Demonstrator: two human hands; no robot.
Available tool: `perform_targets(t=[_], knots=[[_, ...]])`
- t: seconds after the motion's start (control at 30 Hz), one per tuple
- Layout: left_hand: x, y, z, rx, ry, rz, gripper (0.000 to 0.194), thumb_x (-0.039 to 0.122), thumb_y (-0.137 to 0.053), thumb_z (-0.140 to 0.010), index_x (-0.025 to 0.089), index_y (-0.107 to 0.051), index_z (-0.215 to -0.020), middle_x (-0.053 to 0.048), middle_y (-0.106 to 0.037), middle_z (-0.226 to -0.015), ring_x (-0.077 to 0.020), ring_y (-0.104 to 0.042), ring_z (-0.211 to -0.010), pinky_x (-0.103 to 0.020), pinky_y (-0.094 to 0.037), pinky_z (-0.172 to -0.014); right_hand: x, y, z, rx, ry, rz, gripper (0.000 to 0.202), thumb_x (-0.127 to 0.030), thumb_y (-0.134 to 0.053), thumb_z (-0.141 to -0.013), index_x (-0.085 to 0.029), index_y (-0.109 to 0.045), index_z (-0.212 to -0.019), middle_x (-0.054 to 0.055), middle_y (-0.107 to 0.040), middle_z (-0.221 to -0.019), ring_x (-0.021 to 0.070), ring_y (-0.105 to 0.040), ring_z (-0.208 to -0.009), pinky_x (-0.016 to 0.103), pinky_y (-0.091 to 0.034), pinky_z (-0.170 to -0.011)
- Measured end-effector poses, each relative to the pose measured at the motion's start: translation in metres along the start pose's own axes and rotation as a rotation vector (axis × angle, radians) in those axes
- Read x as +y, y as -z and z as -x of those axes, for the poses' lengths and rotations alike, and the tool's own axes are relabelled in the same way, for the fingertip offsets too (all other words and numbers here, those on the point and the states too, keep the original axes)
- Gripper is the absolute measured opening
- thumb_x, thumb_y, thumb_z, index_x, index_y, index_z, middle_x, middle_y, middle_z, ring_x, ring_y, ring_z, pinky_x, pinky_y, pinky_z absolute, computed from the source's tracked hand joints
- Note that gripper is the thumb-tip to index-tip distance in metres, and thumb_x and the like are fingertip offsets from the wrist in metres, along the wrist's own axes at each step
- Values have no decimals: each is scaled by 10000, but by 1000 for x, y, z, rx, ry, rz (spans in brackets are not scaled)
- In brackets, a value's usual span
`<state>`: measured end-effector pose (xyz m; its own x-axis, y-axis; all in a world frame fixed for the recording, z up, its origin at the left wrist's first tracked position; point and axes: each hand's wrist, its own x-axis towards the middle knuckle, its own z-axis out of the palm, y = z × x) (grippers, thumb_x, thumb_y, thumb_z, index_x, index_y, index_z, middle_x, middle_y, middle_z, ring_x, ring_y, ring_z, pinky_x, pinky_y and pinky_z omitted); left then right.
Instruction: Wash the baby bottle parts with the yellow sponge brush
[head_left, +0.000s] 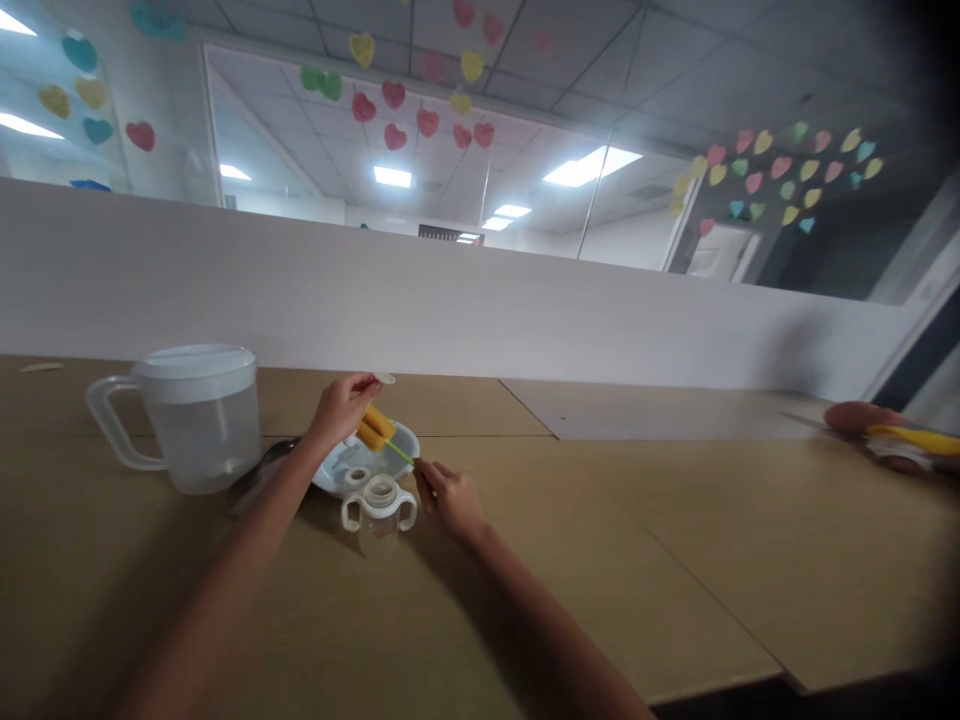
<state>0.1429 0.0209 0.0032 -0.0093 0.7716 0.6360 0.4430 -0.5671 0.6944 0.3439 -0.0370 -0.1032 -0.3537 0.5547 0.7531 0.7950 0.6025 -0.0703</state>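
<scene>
My left hand [343, 408] is closed, pinching a small translucent disc [385, 379], perhaps a bottle cap, above the far rim of a pale bowl [409, 440]. A sponge bottle brush [376, 427] with a yellow-orange head and thin green handle slants over the bowl. My right hand [452, 497] is closed around the handle's end, and the brush head lies just below my left fingers. In front of the bowl stands an uncapped clear baby bottle [379, 530] with two white side handles. A white ring-shaped piece [357, 476] sits right behind it, against the bowl.
A lidded translucent pitcher [202, 430] of clear liquid stands at the left. Beside it lies a dark, shiny curved object [262, 470], partly hidden by my left forearm. A reddish-brown and yellow item [892, 430] rests at the table's far right. A white wall [465, 310] borders the wooden table [600, 560].
</scene>
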Motion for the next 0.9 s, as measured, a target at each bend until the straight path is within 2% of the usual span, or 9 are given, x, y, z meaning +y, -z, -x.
perform_targets(t=[0.2, 0.33, 0.5, 0.73, 0.9], knots=[[-5, -3, -1, -119, 10, -12, 360, 426, -440, -812, 179, -687, -902, -83, -712, -974, -211, -639, -938, -297, -470, -809, 2, 2, -4, 72, -146, -166, 295, -274, -381, -936, -169, -636, -1043, 92, -690, -847, 149, -625, -680, 211, -418, -589], [-6, -4, -1, -154, 44, 90, 382, 433, -450, -810, 154, -675, -941, -100, -705, -1006, -216, -634, -951, -306, -473, -815, 4, 1, -4, 78, -136, -212, 322, -293, -364, -937, -162, -646, -1020, 84, -680, -797, 146, -611, -662, 210, -415, -586], [-3, -2, 1, -135, 79, 136, 468, 530, -482, -759, 140, -666, -940, -86, -704, -964, -213, -638, -894, -291, -476, -754, 5, 3, -2, 1, -61, -95, 332, -277, -367, -933, -155, -662, -1024, 67, -658, -726, 109, -563, -559, 192, -355, -523], [-5, -2, -1, -98, 90, 227, 439, 550, -561, -690, 142, -610, -844, -89, -689, -838, -187, -639, -797, -279, -474, -715, 9, 9, -3, -21, 7, 70, 331, -258, -373, -927, -168, -671, -1039, 53, -653, -692, 94, -535, -512, 194, -307, -480], [-4, 0, 1, 2, 62, 25, 357, 469, -659, -633, 160, -621, -809, -67, -690, -810, -183, -636, -759, -273, -475, -691, 10, 11, -5, 32, -47, 15, 337, -276, -360, -935, -164, -666, -1021, 62, -664, -725, 105, -554, -539, 197, -337, -502]])
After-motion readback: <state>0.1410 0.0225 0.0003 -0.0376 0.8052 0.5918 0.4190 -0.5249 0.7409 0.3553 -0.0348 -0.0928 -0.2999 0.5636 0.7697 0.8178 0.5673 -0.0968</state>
